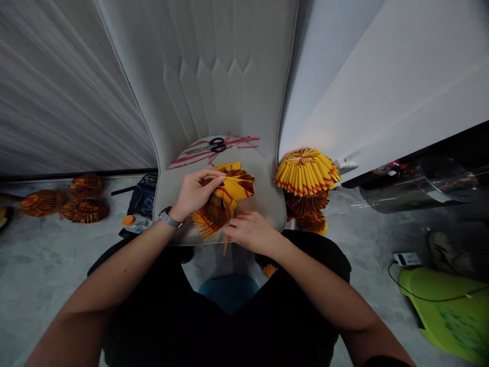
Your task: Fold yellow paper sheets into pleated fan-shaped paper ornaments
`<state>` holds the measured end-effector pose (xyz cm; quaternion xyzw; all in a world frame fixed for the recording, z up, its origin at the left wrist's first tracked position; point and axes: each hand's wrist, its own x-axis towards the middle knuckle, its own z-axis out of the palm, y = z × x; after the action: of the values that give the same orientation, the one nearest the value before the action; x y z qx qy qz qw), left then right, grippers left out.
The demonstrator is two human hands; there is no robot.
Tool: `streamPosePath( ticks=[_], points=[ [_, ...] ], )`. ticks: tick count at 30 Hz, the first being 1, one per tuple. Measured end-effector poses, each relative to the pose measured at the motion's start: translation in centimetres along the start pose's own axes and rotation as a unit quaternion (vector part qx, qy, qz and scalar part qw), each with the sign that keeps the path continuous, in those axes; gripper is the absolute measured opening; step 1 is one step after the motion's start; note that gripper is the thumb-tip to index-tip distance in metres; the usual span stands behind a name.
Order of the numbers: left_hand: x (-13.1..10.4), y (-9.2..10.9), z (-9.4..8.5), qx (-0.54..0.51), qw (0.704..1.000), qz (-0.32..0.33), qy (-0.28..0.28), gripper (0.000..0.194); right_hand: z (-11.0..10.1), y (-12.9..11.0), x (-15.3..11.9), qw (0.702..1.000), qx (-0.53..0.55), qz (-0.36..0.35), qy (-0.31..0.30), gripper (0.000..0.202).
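A folded yellow paper ornament (237,189) with red stripes and gold inner faces rests on the grey chair seat, its pleats partly fanned out. My left hand (200,191), with a watch on the wrist, pinches its upper left edge between thumb and fingers. My right hand (250,232) is closed at its lower right side, gripping a folded edge; a narrow yellow strip sticks out below those fingers. Behind the ornament, black-handled scissors (217,145) lie among pink-red plastic strips (191,160) on the seat.
Finished-looking pleated paper ornaments (307,172) are stacked right of the chair (225,102). Several more (86,210) sit on the floor at left, near a bottle with an orange cap (129,220). A green plastic item (451,311) and a cable lie at right. A wall borders the right.
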<state>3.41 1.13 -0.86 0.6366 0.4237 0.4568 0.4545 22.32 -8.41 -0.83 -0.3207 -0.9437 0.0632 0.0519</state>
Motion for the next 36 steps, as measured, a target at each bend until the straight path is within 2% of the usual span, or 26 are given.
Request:
streamPosePath(
  ticks=[2, 4, 7, 11, 14, 18, 22, 25, 31, 36],
  points=[
    [0.0, 0.0, 0.0, 0.002, 1.000, 0.001, -0.001, 0.037, 0.3, -0.1, -0.1, 1.000, 0.002, 0.018, -0.020, 0.004],
    [0.0, 0.1, -0.1, 0.002, 1.000, 0.003, -0.002, 0.037, 0.2, 0.3, -0.4, 0.999, 0.018, 0.029, -0.010, 0.011],
    [0.1, 0.1, -0.1, -0.007, 1.000, 0.002, 0.001, 0.038, -0.4, 1.6, -0.9, 0.995, 0.026, 0.055, 0.082, 0.023],
    [0.1, 0.0, -0.2, -0.008, 1.000, 0.002, 0.006, 0.040, -1.3, 3.2, -1.2, 0.963, 0.024, 0.130, 0.235, 0.027],
    [0.1, -0.1, -0.1, -0.007, 1.000, 0.009, -0.002, 0.039, -1.4, 3.9, -1.0, 0.947, 0.050, 0.152, 0.280, 0.026],
    [0.0, -0.2, 0.1, -0.002, 1.000, 0.020, -0.003, 0.037, -1.0, 3.9, -0.5, 0.943, 0.051, 0.159, 0.287, 0.020],
    [-0.1, -0.1, 0.5, -0.001, 1.000, 0.030, -0.001, 0.036, -0.8, 3.3, 0.1, 0.960, 0.009, 0.134, 0.247, 0.019],
    [-0.1, 0.1, 0.6, -0.002, 0.999, 0.037, -0.006, 0.033, -1.0, 3.0, 0.6, 0.963, 0.000, 0.146, 0.228, 0.019],
    [-0.1, 0.5, 0.7, 0.008, 0.999, 0.044, -0.011, 0.033, -1.4, 3.7, 1.1, 0.943, 0.027, 0.214, 0.252, 0.020],
    [0.0, 0.5, 0.7, 0.014, 0.999, 0.051, -0.010, 0.033, -1.1, 4.3, 1.5, 0.934, 0.052, 0.225, 0.273, 0.019]
  ],
)
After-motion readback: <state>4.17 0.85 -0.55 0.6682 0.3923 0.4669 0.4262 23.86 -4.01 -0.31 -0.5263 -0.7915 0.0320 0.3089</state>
